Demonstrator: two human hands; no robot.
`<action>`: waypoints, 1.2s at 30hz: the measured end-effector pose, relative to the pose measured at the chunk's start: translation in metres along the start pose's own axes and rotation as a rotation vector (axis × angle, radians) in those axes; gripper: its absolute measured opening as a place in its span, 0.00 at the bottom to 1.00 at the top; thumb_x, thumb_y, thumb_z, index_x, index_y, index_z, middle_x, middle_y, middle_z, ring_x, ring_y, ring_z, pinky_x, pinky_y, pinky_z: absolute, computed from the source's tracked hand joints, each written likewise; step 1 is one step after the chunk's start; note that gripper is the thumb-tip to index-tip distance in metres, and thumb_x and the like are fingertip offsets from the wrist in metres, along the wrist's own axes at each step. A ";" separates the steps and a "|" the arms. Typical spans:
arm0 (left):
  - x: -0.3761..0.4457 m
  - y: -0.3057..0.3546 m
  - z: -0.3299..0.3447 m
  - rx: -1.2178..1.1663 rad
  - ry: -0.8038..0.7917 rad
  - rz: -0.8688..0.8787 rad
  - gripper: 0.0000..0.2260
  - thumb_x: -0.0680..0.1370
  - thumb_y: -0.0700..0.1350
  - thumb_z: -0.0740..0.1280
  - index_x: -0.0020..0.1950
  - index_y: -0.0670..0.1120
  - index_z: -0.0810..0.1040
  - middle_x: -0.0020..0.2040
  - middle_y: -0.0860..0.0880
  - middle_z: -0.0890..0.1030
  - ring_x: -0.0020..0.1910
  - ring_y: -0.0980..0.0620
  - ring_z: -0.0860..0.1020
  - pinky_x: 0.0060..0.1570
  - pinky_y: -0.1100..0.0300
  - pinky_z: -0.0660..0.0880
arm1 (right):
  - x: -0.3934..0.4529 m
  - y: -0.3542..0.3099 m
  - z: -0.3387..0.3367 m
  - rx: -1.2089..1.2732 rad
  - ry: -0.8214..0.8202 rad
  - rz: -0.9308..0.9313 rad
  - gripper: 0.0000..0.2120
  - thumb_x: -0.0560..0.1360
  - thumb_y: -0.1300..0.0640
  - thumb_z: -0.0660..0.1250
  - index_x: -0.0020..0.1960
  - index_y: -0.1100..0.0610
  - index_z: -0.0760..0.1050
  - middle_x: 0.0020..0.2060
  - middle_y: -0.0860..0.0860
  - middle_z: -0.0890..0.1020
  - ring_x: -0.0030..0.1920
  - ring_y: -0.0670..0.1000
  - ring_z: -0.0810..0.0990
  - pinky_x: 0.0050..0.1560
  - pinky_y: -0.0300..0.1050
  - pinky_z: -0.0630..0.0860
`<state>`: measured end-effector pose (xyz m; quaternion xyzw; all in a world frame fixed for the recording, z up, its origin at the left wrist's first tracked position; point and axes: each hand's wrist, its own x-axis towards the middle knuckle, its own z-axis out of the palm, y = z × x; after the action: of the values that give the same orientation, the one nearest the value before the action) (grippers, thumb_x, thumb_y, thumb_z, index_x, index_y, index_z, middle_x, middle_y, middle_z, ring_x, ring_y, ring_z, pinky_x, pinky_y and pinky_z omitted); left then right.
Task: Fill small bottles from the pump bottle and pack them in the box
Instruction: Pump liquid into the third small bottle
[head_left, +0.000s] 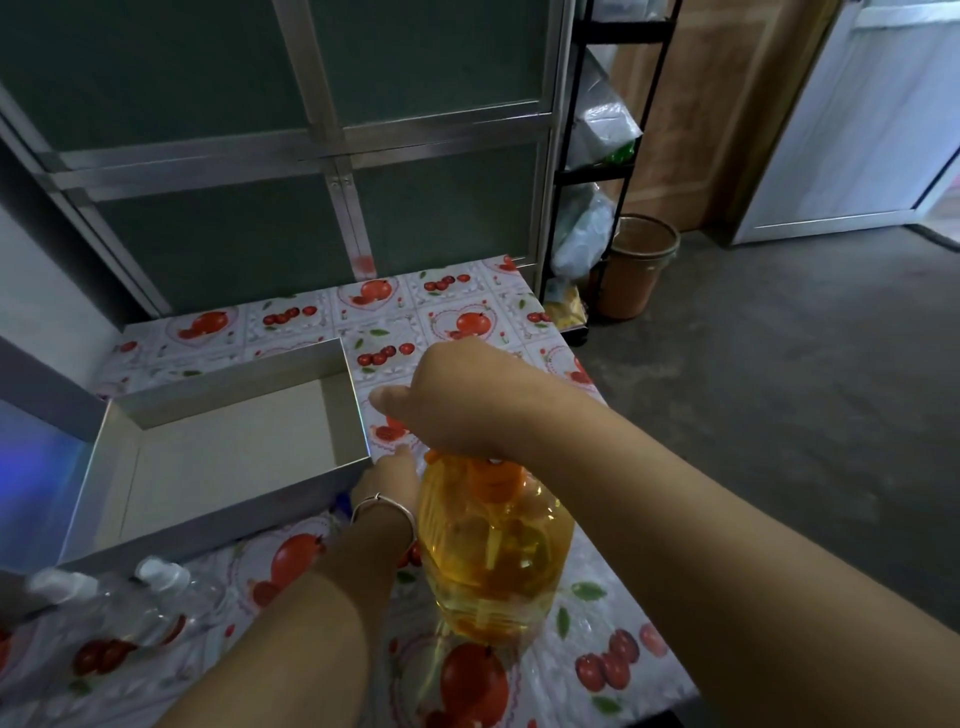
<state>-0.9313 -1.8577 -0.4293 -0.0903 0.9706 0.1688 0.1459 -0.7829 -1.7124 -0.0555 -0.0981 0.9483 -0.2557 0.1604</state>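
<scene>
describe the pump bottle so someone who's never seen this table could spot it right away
On the fruit-print tablecloth, look right of the open silver box. The pump bottle stands upright there under the right hand. Unlike the clear small bottles lying at the left, it is big and holds yellow liquid.

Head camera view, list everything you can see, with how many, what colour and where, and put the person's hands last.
pump bottle: one, clear with yellow liquid and orange pump, centre of the table
box: one, silver-grey, open, nothing visible inside, left of the pump bottle
small bottles: at least two, clear with white caps, lying near the box's front corner
tablecloth: one, white with red fruit print, covering the table
bucket: one, brown, on the floor beyond the table
rack: one, black, holding plastic bags
bracelet: one, silver, left wrist
left hand: beside the pump, fingers hidden
right hand: on top of the pump
</scene>
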 end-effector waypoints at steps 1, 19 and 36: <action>-0.004 -0.002 -0.004 -0.016 0.001 0.004 0.20 0.73 0.58 0.52 0.55 0.49 0.73 0.48 0.49 0.82 0.45 0.45 0.80 0.48 0.48 0.79 | 0.000 0.000 0.000 -0.005 0.002 0.001 0.23 0.79 0.45 0.56 0.30 0.55 0.60 0.28 0.50 0.66 0.27 0.46 0.65 0.30 0.37 0.64; -0.229 0.048 -0.215 -0.431 0.167 0.178 0.15 0.72 0.43 0.70 0.57 0.42 0.78 0.47 0.45 0.78 0.43 0.51 0.74 0.41 0.64 0.69 | -0.004 0.002 0.002 0.051 0.162 0.105 0.17 0.78 0.49 0.60 0.35 0.57 0.66 0.31 0.51 0.71 0.30 0.47 0.69 0.30 0.37 0.66; -0.277 0.083 -0.260 -0.881 0.086 0.303 0.10 0.77 0.50 0.62 0.51 0.45 0.73 0.50 0.38 0.79 0.51 0.41 0.79 0.51 0.42 0.77 | -0.011 0.003 -0.002 0.178 -0.011 0.145 0.13 0.76 0.57 0.64 0.59 0.60 0.76 0.54 0.57 0.80 0.52 0.55 0.81 0.40 0.43 0.78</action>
<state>-0.7546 -1.8376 -0.0832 -0.0077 0.8140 0.5802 0.0271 -0.7738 -1.7062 -0.0522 -0.0158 0.9256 -0.3261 0.1916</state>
